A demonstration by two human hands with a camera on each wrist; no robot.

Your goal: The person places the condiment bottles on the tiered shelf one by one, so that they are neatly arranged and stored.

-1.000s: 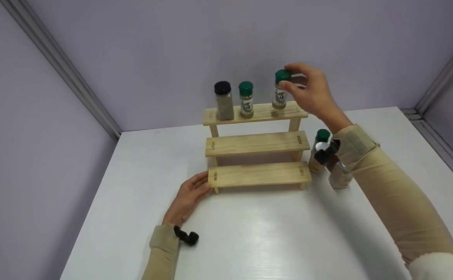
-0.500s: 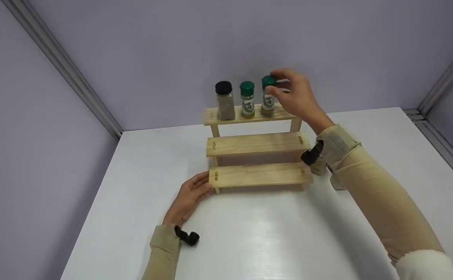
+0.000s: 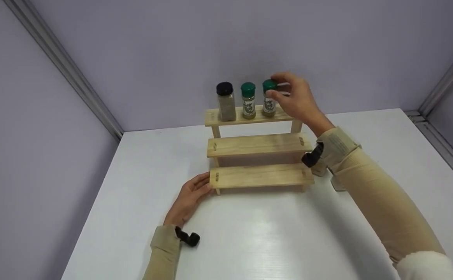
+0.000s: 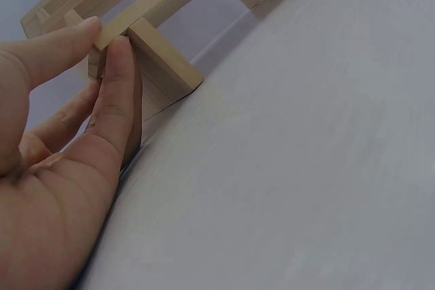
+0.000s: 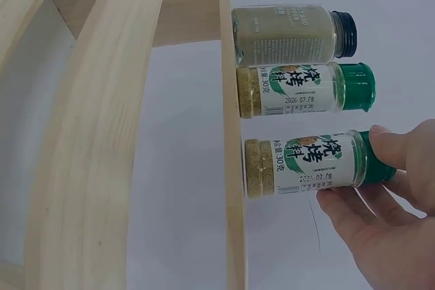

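A three-tier wooden spice rack (image 3: pixel 258 177) stands on the white table. My right hand (image 3: pixel 298 97) pinches the green lid of a spice jar (image 5: pixel 306 164), which stands upright on the top tier with its base on or very near the board. To its left on that tier are another green-capped spice jar (image 3: pixel 248 102) and a taller black-capped jar (image 3: pixel 226 104). At the bottom tier's left end, my left hand (image 3: pixel 188 198) holds the board's corner, thumb on top and a finger beneath, as the left wrist view shows.
Beyond the rack's right side, the bases of two more jars, one jar (image 3: pixel 319 169) and another jar (image 3: pixel 338 183), show from under the right sleeve (image 3: pixel 370 186). A purple-grey wall (image 3: pixel 164 66) rises close behind the rack.
My right hand has carried the green-capped jar leftward along the top tier and lowered it beside the other green-capped one. The left hand stays at the rack's corner.
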